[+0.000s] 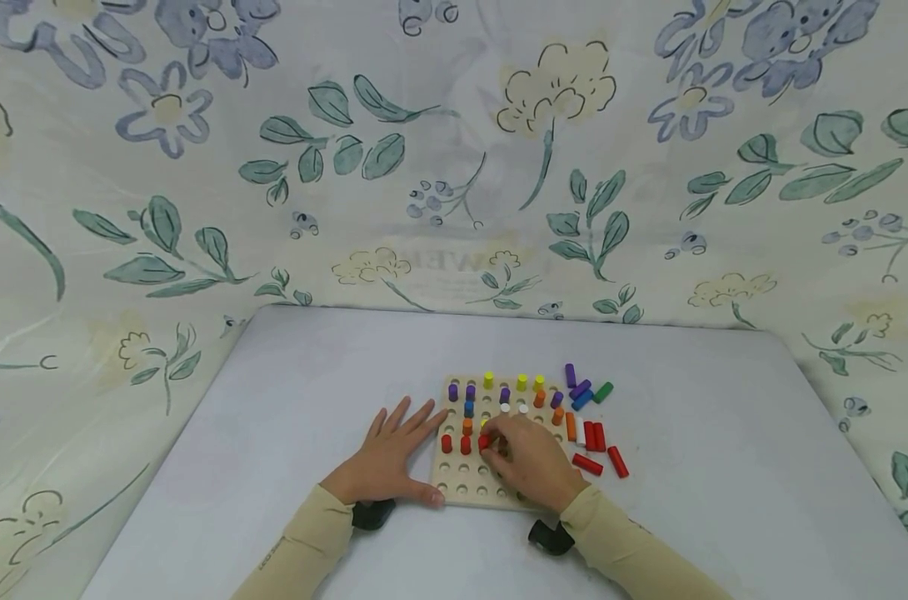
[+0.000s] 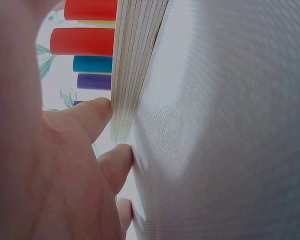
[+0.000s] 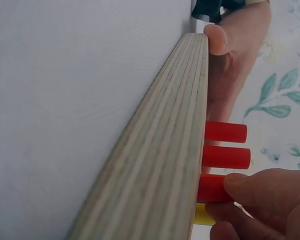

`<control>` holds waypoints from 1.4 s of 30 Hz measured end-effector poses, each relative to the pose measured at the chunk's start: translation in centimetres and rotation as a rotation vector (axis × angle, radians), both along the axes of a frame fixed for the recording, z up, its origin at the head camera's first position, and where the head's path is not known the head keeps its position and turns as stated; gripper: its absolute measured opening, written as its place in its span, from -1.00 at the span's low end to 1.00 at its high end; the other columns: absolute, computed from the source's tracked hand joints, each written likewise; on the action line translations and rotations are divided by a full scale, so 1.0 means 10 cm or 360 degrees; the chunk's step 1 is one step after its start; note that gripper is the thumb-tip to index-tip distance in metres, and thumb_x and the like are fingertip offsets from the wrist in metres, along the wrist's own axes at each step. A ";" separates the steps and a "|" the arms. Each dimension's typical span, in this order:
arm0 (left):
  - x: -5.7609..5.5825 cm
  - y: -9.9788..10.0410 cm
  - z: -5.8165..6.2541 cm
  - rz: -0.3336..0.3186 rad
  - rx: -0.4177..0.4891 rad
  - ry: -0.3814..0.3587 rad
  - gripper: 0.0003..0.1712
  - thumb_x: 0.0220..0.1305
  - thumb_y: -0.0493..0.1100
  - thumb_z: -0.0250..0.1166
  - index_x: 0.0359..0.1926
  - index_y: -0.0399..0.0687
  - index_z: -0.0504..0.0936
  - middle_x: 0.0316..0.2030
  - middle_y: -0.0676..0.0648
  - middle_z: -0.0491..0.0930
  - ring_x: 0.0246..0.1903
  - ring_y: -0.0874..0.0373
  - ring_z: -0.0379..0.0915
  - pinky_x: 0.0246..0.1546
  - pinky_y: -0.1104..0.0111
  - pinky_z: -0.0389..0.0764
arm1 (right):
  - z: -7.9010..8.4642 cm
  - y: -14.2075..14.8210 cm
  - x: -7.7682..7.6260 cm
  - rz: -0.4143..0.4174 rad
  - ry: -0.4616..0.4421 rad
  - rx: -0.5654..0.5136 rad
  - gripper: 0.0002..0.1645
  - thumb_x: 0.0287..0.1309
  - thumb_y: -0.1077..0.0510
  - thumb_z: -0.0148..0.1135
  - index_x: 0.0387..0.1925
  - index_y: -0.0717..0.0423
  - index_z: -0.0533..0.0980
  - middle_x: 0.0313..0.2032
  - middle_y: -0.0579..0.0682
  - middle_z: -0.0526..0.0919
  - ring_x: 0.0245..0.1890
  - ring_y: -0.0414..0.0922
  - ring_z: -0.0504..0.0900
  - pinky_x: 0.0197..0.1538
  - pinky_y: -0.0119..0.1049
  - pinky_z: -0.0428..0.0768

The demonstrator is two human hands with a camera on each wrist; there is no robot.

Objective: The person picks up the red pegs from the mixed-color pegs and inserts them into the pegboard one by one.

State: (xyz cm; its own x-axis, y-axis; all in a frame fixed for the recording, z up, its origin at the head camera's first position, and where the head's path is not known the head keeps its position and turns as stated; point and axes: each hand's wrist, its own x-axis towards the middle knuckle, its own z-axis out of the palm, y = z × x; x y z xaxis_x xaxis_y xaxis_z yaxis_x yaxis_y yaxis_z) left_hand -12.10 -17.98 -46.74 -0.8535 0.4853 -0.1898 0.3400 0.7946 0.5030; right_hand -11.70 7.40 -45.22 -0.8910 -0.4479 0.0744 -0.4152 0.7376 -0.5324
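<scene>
Now a red peg [image 3: 212,188] is pinched upright by the right hand [image 1: 532,457] on the wooden board [image 1: 454,478], just right of two red pegs [image 1: 465,446]; the board's left edge is touched by the left hand [image 1: 385,460], fingers spread, grip released.

Pegs [image 1: 465,446] red, yellow, purple, blue, orange, white, green; board [image 1: 472,480] pale beige, edge [image 3: 165,125] striped; table [image 1: 334,358] white; backdrop [image 1: 454,158] floral

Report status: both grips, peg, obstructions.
Left grip spread, touching left edge of board. Right grip pinching red peg at board. Loose pegs right of board, nothing obviously blocking.
</scene>
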 end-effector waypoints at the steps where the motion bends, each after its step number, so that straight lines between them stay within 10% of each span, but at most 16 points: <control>1: 0.00 0.00 0.00 0.0001 0.0000 0.0003 0.36 -0.14 0.50 0.47 0.59 0.11 0.08 0.59 -0.12 -0.08 0.55 -0.26 -0.46 0.44 -0.27 -0.38 | 0.00 0.00 0.00 0.0001 -0.0001 -0.0002 -0.76 0.23 0.08 0.42 -0.09 -0.02 0.63 -0.30 -0.19 0.63 -0.31 -0.27 0.53 -0.19 -0.38 0.63; 42: 0.01 0.01 0.00 0.0003 0.0029 0.0013 0.36 -0.15 0.47 0.50 0.59 0.09 0.10 0.58 -0.14 -0.07 0.55 -0.27 -0.45 0.43 -0.27 -0.38 | 0.16 0.27 0.08 -0.0181 -0.0049 0.0039 -0.67 0.21 0.09 0.43 0.01 0.01 0.64 -0.13 -0.13 0.70 -0.16 -0.16 0.65 -0.11 -0.23 0.70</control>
State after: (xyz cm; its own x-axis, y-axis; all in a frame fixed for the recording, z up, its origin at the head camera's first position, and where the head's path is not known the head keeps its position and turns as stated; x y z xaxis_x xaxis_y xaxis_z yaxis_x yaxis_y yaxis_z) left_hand -12.02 -17.90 -46.74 -0.8559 0.4870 -0.1740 0.3426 0.7860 0.5146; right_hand -10.95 10.10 -43.59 -0.9378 -0.3452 0.0364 -0.3118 0.7918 -0.5251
